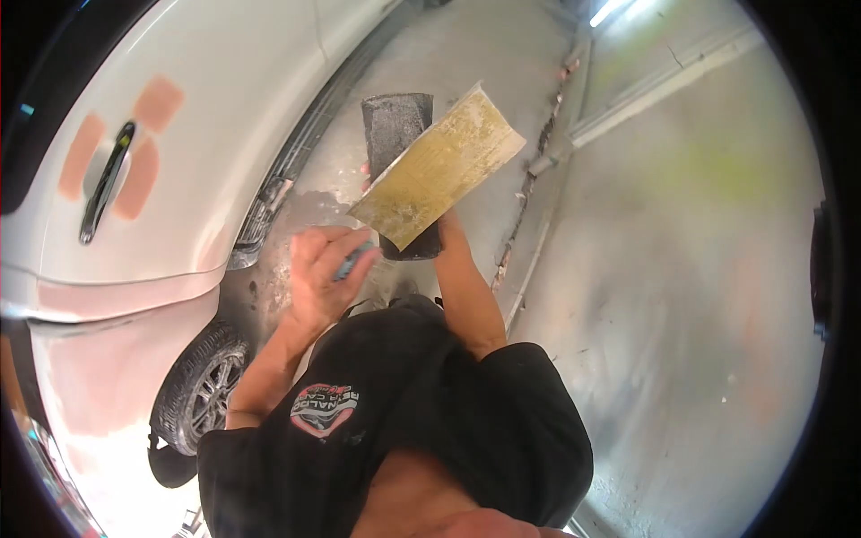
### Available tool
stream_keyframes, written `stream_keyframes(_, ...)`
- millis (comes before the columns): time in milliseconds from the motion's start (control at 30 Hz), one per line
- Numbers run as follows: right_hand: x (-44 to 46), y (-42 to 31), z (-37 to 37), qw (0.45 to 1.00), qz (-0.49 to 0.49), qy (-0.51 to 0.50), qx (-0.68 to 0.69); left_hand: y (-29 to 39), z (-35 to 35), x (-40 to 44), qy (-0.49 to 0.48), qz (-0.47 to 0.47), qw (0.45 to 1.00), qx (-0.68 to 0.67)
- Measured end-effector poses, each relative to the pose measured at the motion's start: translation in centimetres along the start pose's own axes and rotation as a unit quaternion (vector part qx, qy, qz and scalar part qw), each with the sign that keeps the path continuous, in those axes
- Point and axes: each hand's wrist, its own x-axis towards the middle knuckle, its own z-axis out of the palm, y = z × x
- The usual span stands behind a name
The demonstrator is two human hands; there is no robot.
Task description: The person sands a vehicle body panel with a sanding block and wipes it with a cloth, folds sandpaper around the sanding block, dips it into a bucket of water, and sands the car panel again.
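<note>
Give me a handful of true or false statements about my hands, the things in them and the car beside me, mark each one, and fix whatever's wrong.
1. The yellowish sheet covers part of the dark board. True.
2. The left hand is empty. False: it holds a small bluish-grey item.
3. Three pinkish patches lie around the door handle of the white vehicle. True.
4. The wheel is on the person's right. False: it is on the left.
5. The shirt is plain white. False: it is black, with a logo on the chest.
</note>
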Motion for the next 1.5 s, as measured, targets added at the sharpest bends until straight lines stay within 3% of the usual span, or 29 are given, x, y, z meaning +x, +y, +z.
stream_keyframes(100, -0.4, -1.2, 2.1, 0.991, 0.066, -0.107, 0.039, 5.5, 1.0, 2.0, -0.042, -0.019, 0.998, 0.050)
stream_keyframes(200, -0.2, 0.7, 5.0, 0.999, 0.037, -0.037, 0.009, 7.9, 0.5, 3.0, -0.080, -0.086, 0.986, 0.116)
stream_keyframes(300, 0.4, 0.4, 5.7, 0.991, 0.029, 0.052, -0.118, 8.8, 1.1, 5.3, -0.058, -0.134, 0.975, 0.165)
stream_keyframes(367, 0.0, -1.6, 10.0, 0.960, 0.024, 0.067, -0.271, 8.5, 2.0, 5.4, -0.040, -0.151, 0.973, 0.169)
stream_keyframes(400, -2.5, 2.0, 14.2, 0.930, 0.008, 0.065, -0.362, 8.6, -1.5, 1.0, -0.013, -0.149, 0.976, 0.161)
stream_keyframes(433, -3.8, 2.6, 16.9, 0.926, 0.015, 0.068, -0.370, 8.9, -2.7, -0.3, -0.003, -0.139, 0.979, 0.152)
stream_keyframes(500, -4.9, 4.2, 19.0, 0.930, 0.024, 0.062, -0.361, 8.7, -5.7, -3.0, 0.017, -0.267, 0.962, -0.057)
stream_keyframes(567, -6.9, 4.4, 20.1, 0.948, 0.060, 0.042, -0.311, 9.3, -9.2, -5.1, 0.035, -0.375, 0.879, -0.293)
stream_keyframes(600, -8.1, 3.9, 20.9, 0.954, 0.081, 0.029, -0.287, 9.9, -10.8, -6.0, 0.030, -0.367, 0.873, -0.322)
stream_keyframes(633, -3.1, 5.1, 21.1, 0.963, 0.133, 0.050, -0.231, 4.6, -13.8, -4.6, 0.018, -0.367, 0.857, -0.361)
stream_keyframes(667, -3.4, 4.5, 21.0, 0.966, 0.182, 0.055, -0.173, 4.8, -14.2, -5.0, 0.010, -0.357, 0.849, -0.389)
stream_keyframes(833, -9.0, 1.8, 21.2, 0.955, 0.259, 0.006, -0.147, 11.7, -10.6, -5.7, 0.007, -0.321, 0.857, -0.402)
stream_keyframes(867, -2.6, 5.9, 22.2, 0.950, 0.265, 0.021, -0.165, 5.2, -14.3, -4.4, 0.008, -0.342, 0.840, -0.421)
stream_keyframes(900, -2.3, 6.4, 22.5, 0.947, 0.266, 0.012, -0.177, 5.1, -14.4, -4.4, 0.008, -0.352, 0.835, -0.422)
stream_keyframes(1167, -1.2, 6.8, 22.2, 0.956, 0.277, -0.029, -0.089, 4.3, -14.7, -4.5, -0.013, -0.411, 0.836, -0.363)
stream_keyframes(1367, -1.6, 7.2, 21.4, 0.970, 0.227, -0.021, -0.090, 4.7, -14.1, -4.1, -0.011, -0.423, 0.846, -0.326)
stream_keyframes(1467, -1.5, 7.0, 20.9, 0.974, 0.184, -0.060, -0.119, 1.6, -10.3, -6.1, 0.075, -0.303, 0.946, -0.082)
stream_keyframes(1500, -1.1, 6.4, 20.1, 0.956, 0.170, -0.096, -0.217, 4.0, -10.2, -4.7, 0.085, -0.369, 0.925, -0.039)
